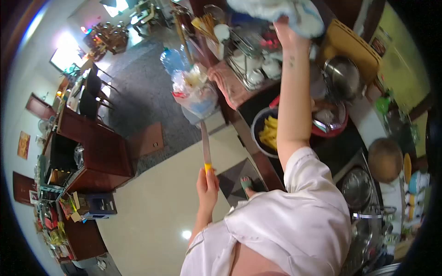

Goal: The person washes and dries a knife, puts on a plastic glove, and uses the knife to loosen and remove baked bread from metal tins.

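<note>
My left hand (208,185) is closed around the yellow handle of a knife (206,143), whose blade points away from me over the floor. Stretched far out over the counter, my right hand (284,28) grips a white towel (307,19) with a bluish edge; the cloth hides most of the fingers. Beneath my right forearm is a dark-rimmed bowl (255,133) holding yellow cut pieces (269,133). On the forearm's other side sits a red basin (338,125) with what looks like clear plastic or glass inside.
A dish rack (248,69) with white cups stands beside a pink cloth (226,82) at the counter's end. A steel pot (343,76) and a brown tray (349,46) lie to the right. A bag-lined bin (199,99) stands on the floor near a water bottle (172,60).
</note>
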Available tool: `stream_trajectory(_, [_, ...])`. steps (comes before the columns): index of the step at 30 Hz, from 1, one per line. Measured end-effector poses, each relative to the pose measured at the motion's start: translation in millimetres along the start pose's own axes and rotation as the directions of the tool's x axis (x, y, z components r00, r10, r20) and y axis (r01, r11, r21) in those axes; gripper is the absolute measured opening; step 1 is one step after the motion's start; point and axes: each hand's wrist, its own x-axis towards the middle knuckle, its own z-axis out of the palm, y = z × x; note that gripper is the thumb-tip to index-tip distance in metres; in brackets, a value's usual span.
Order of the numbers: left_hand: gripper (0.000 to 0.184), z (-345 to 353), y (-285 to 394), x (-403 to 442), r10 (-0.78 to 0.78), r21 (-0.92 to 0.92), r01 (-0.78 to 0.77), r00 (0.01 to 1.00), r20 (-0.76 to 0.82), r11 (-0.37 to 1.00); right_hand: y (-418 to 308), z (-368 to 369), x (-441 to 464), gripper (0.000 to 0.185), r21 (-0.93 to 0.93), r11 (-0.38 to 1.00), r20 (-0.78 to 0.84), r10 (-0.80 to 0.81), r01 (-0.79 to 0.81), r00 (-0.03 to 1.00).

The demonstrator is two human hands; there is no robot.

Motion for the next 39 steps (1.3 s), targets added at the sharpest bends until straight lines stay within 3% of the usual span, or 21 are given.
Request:
stream_trajectory(1, [0.023, 5.2, 5.2, 0.0, 0.008, -0.011, -0.008, 0.999, 0.041, 1.0, -24.6, 1.1, -40.3, 0.022, 0.035, 0.985, -0.088, 0.172, -0.17, 0.981])
stream_trajectory(4, [0.029, 26.6, 20.3, -4.3, 0.027, -0.215, 0.02, 0.976, 0.215, 0.976, -102.2, 32.1, -180.0, 0.022, -0.211, 0.908, -0.275, 0.299, -0.361, 0.914])
stream_trajectory(7, [0.036, 67.2, 26.4, -7.4, 0.099, -0.392, 0.08, 0.904, 0.416, 0.917, -162.8, 49.4, -294.9, 0.025, -0.369, 0.747, -0.292, 0.471, -0.553, 0.832])
stream_trajectory(8, [0.038, 88.0, 27.9, -15.7, 0.074, -0.365, 0.065, 0.932, 0.355, 0.929, -175.8, 65.9, -318.0, 0.026, -0.382, 0.721, -0.285, 0.504, -0.579, 0.815])
stream_trajectory(9, [0.041, 103.8, 28.9, -26.7, 0.055, -0.334, 0.049, 0.954, 0.293, 0.941, -183.8, 88.0, -319.4, 0.027, -0.348, 0.739, -0.322, 0.484, -0.577, 0.814])
stream_trajectory(10, [0.041, 115.0, 18.8, -36.3, 0.216, -0.267, -0.1, 0.864, 0.455, 0.959, -191.9, 110.1, -320.6, 0.036, -0.314, 0.757, -0.358, 0.464, -0.572, 0.81])
stream_trajectory(13, [0.044, 162.9, 11.0, -73.4, 0.25, 0.084, -0.366, 0.769, 0.588, 0.927, -205.0, 115.4, -345.4, 0.05, -0.39, 0.689, -0.764, 0.128, -0.61, 0.633])
stream_trajectory(15, [0.047, 188.3, 2.8, -90.2, 0.269, -0.126, -0.241, 0.775, 0.572, 0.962, -227.6, 106.3, -358.0, 0.047, -0.36, 0.716, -0.818, 0.065, -0.597, 0.571])
stream_trajectory(17, [0.04, 199.5, 6.1, -105.8, 0.411, 0.03, -0.502, 0.74, 0.533, 0.864, -260.2, 107.7, -365.4, 0.042, -0.039, 0.667, -0.859, 0.357, -0.744, 0.366])
stream_trajectory(18, [0.046, 202.8, 9.6, -113.5, 0.422, 0.085, -0.579, 0.679, 0.601, 0.811, -271.6, 113.9, -364.2, 0.03, -0.086, 0.593, -0.93, 0.24, -0.801, 0.277])
stream_trajectory(21, [0.049, 224.1, 12.5, -136.8, 0.531, 0.113, -0.8, 0.489, 0.692, 0.589, -304.8, 111.1, -372.4, 0.025, -0.179, 0.682, -0.939, 0.096, -0.709, 0.329])
stream_trajectory(23, [0.051, 238.3, 12.4, -150.9, 0.602, 0.122, -0.818, 0.505, 0.619, 0.561, -332.6, 96.6, -377.1, 0.02, -0.259, 0.698, -0.905, 0.067, -0.668, 0.421])
stream_trajectory(25, [0.048, 250.4, -1.7, -154.2, 0.581, -0.137, -0.683, 0.478, 0.659, 0.718, -356.5, 86.0, -377.3, 0.021, -0.607, 0.462, -0.745, -0.048, -0.646, 0.665])
stream_trajectory(26, [0.043, 259.2, 12.5, -170.5, 0.54, -0.132, -0.571, 0.639, 0.548, 0.81, -367.0, 87.0, -372.8, 0.026, -0.749, 0.294, -0.644, -0.109, -0.594, 0.757])
stream_trajectory(27, [0.043, 262.9, 5.4, -177.9, 0.541, -0.131, -0.573, 0.638, 0.548, 0.809, -376.8, 84.9, -373.4, 0.026, -0.749, 0.295, -0.643, -0.109, -0.593, 0.758])
stream_trajectory(29, [0.04, 270.7, -14.6, -192.1, 0.128, -0.038, -0.179, 0.52, 0.845, 0.983, -397.2, 76.3, -374.0, 0.034, -0.768, -0.063, -0.626, -0.139, -0.637, 0.768])
stream_trajectory(33, [0.014, 279.9, 2.2, -229.2, 0.226, 0.112, -0.529, 0.532, 0.816, 0.841, -430.9, 42.9, -393.6, 0.04, -0.616, -0.011, -0.772, -0.19, -0.788, 0.606])
stream_trajectory(34, [0.014, 281.8, 1.2, -230.0, 0.237, 0.14, -0.559, 0.548, 0.802, 0.818, -436.3, 46.2, -401.0, 0.035, -0.526, 0.167, -0.85, -0.067, -0.834, 0.523])
stream_trajectory(35, [0.014, 282.7, -0.9, -226.2, 0.247, 0.17, -0.586, 0.563, 0.789, 0.792, -435.2, 50.9, -404.5, 0.035, -0.526, 0.171, -0.849, -0.062, -0.833, 0.524])
stream_trajectory(37, [0.017, 287.5, -8.4, -217.5, 0.306, 0.306, -0.7, 0.604, 0.736, 0.646, -428.9, 60.8, -413.8, 0.03, -0.733, -0.06, -0.677, -0.045, -0.678, 0.735])
stream_trajectory(39, [0.017, 287.1, 1.1, -214.6, 0.304, 0.377, -0.706, 0.637, 0.708, 0.6, -433.3, 62.2, -417.9, 0.028, -0.813, 0.047, -0.579, 0.024, -0.58, 0.815])
